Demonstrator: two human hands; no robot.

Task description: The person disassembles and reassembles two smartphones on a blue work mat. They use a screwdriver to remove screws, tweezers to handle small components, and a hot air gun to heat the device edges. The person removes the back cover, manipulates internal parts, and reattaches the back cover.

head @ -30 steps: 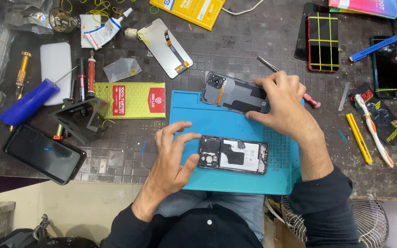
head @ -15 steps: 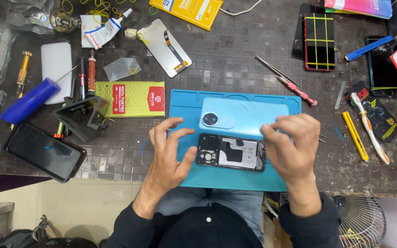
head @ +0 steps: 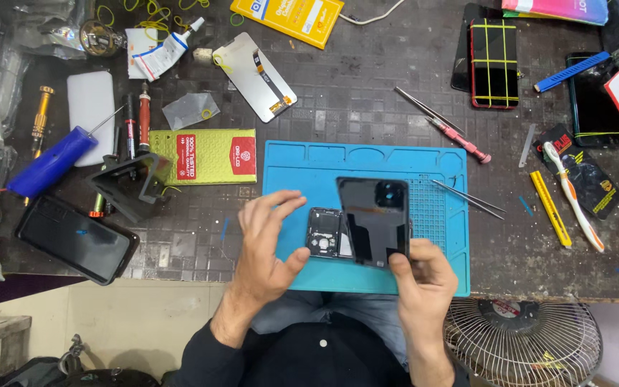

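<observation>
My right hand (head: 424, 279) grips the lower edge of a phone back cover (head: 372, 218), held upright with its dark inner side facing me and the camera cutout at the top. Behind and under it an opened phone body (head: 324, 233) lies on the blue repair mat (head: 367, 161). My left hand (head: 266, 240) hovers with fingers spread, the thumb touching the phone body's left end. It holds nothing.
Tweezers (head: 469, 198) rest on the mat's right side. A red screwdriver (head: 460, 140), a yellow-green packet (head: 205, 155), a black phone (head: 77, 240), a blue-handled tool (head: 51, 163), a screen panel (head: 256, 75) and a toothbrush (head: 573, 193) lie around. A fan (head: 523, 344) stands below the table edge.
My right hand took the back cover from the mat's far side, flipped it from light blue outside to dark inside, and raised it over the opened phone. My left hand stayed near the phone.
</observation>
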